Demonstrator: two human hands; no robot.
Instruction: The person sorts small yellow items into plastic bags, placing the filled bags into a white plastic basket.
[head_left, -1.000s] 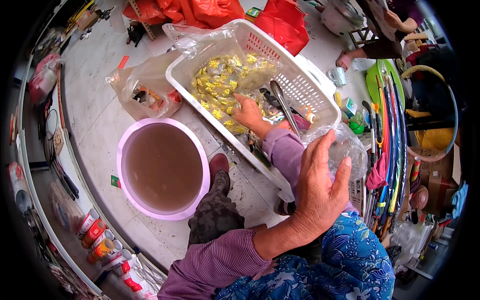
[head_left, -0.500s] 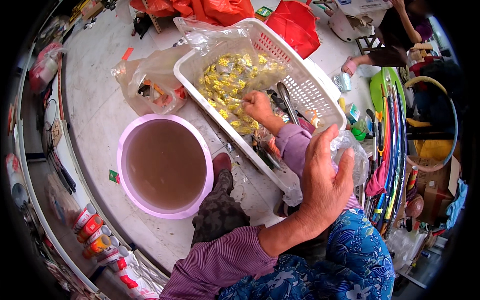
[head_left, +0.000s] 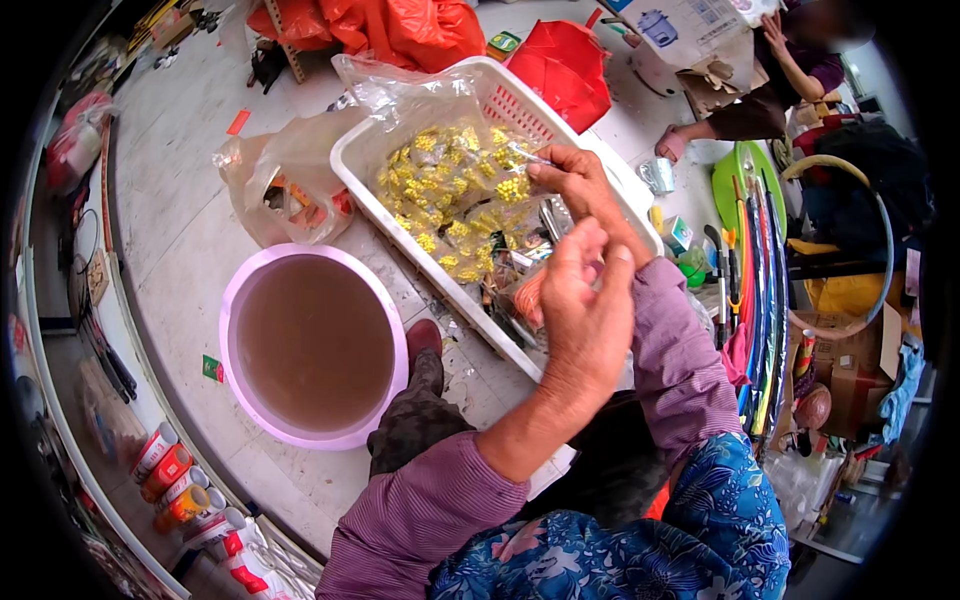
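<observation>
A white plastic basket (head_left: 348, 180) in front of me holds many small clear packets with yellow bead-like pieces (head_left: 430, 190). Above the right part of that heap my right hand (head_left: 590, 195) is closed in a pinch on one clear packet of yellow pieces (head_left: 512, 188), which hangs by the fingertips. My left hand (head_left: 580, 325) is raised nearer to me, thumb and fingers apart, with nothing visible in it. It overlaps the basket's near right end in view. Beside the hands, metal utensils (head_left: 550, 218) and other odds and ends lie in the basket, partly hidden.
A pink-rimmed tub (head_left: 232, 340) of murky brown water stands to the left. Behind it sits a translucent plastic bag (head_left: 245, 175). Red plastic sheeting (head_left: 400, 35) lies beyond the basket. Long coloured rods (head_left: 760, 300) stand at the right, and a person sits at far right.
My right hand has risen from the heap and turned back, now with a packet at its fingertips. My left hand has moved left, closer to the right one. The view has shifted slightly.
</observation>
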